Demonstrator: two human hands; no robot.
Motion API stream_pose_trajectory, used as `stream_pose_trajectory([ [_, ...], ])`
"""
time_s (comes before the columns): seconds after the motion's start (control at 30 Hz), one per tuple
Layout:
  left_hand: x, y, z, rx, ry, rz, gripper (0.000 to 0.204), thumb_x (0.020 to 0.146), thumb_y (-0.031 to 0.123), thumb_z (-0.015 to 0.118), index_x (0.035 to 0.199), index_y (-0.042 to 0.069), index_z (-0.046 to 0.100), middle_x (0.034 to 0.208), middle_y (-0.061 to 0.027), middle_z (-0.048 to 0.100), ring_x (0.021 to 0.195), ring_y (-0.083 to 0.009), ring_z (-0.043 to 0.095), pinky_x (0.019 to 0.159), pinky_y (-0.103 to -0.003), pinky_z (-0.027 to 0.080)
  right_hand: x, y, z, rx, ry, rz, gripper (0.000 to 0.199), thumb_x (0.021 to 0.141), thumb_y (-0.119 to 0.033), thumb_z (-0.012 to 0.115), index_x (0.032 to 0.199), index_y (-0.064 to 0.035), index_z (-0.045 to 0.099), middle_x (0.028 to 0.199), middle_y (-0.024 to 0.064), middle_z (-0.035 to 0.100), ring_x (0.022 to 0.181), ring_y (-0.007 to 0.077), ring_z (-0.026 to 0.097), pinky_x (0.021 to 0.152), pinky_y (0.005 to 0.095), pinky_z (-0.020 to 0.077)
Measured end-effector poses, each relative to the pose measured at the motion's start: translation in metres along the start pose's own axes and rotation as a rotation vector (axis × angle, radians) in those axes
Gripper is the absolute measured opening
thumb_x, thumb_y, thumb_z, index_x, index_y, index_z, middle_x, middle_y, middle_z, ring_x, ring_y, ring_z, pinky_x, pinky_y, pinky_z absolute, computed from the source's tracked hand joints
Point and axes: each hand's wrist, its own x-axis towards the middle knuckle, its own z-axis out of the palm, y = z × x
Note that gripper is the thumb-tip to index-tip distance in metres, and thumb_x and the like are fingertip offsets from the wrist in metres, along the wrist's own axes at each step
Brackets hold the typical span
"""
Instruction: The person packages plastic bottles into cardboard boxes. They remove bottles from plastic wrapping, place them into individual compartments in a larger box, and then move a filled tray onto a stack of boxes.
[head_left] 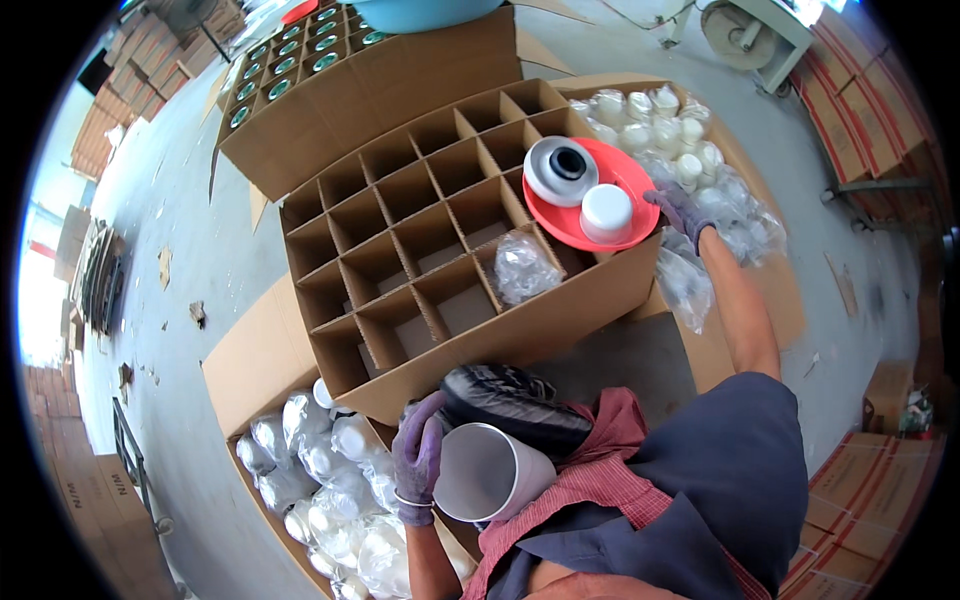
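Your left hand (417, 462) holds the white cup (487, 470) near your body, beside the divided carton (440, 240). Your right hand (682, 212) reaches far right, fingers closing on a plastic bag (686, 282) by the red plate (600, 195). That plate overhangs the carton; a nudge could tip it.

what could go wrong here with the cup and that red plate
The red plate rests on the divider edges of the cardboard box, carrying a tape roll and a white lid; a bump from the right hand could tip it. The left hand grips the white cup from one side only, so it might slip.
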Motion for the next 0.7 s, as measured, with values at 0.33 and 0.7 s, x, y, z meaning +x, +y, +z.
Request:
stream_pose_trajectory([
  [0.33, 0.036, 0.016, 0.024, 0.141, -0.15, 0.064, 0.029, 0.094, 0.009, 0.049, 0.116, -0.004, 0.062, 0.113, -0.0159, 0.065, 0.108, -0.0252, 0.061, 0.095, -0.032, 0.045, -0.1, 0.079, -0.068, 0.588, 0.463, 0.013, 0.034, 0.093, -0.025, 0.055, 0.119, -0.0045, 0.052, 0.109, 0.0123, 0.063, 0.094, 0.03, 0.065, 0.088, 0.0436, 0.0547],
  [0.7, 0.038, 0.02, 0.066, 0.416, -0.369, 0.245, 0.025, 0.095, 0.015, 0.052, 0.113, 0.002, 0.065, 0.107, -0.0141, 0.067, 0.103, -0.0279, 0.063, 0.09, -0.033, 0.048, -0.075, 0.252, -0.075, 0.88, 0.687, 0.211, 0.033, 0.09, -0.018, 0.058, 0.117, -0.0017, 0.049, 0.112, 0.0188, 0.061, 0.102, 0.0367, 0.062, 0.085, 0.0478, 0.0558],
])
